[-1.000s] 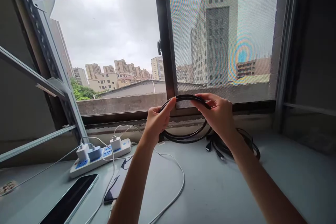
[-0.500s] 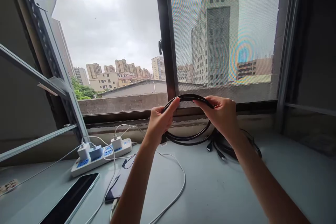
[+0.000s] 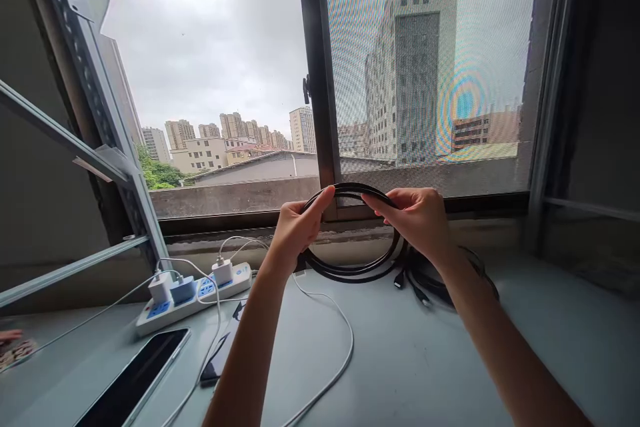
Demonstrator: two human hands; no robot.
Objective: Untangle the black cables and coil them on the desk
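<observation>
Cable: black cable (image 3: 350,272) wound into a round loop, held upright before the window sill, lower arc just above the tabletop (image 3: 425,360)
Left hand: left hand (image 3: 295,230) closed round the loop's left side, forefinger stretched along the top arc
Right hand: right hand (image 3: 417,220) gripping the upper right arc, fingers curled over it from above
Position: loop spans the gap between both hands; fingertips near each other on the top arc, not touching
Slack: the cable's remainder trails behind the right wrist into a loose heap on the tabletop, plug ends (image 3: 399,278) lying beside it
Nearby: power strip (image 3: 193,297) with chargers, white lead (image 3: 353,347) and phone (image 3: 135,380) at left, well apart from the loop
</observation>
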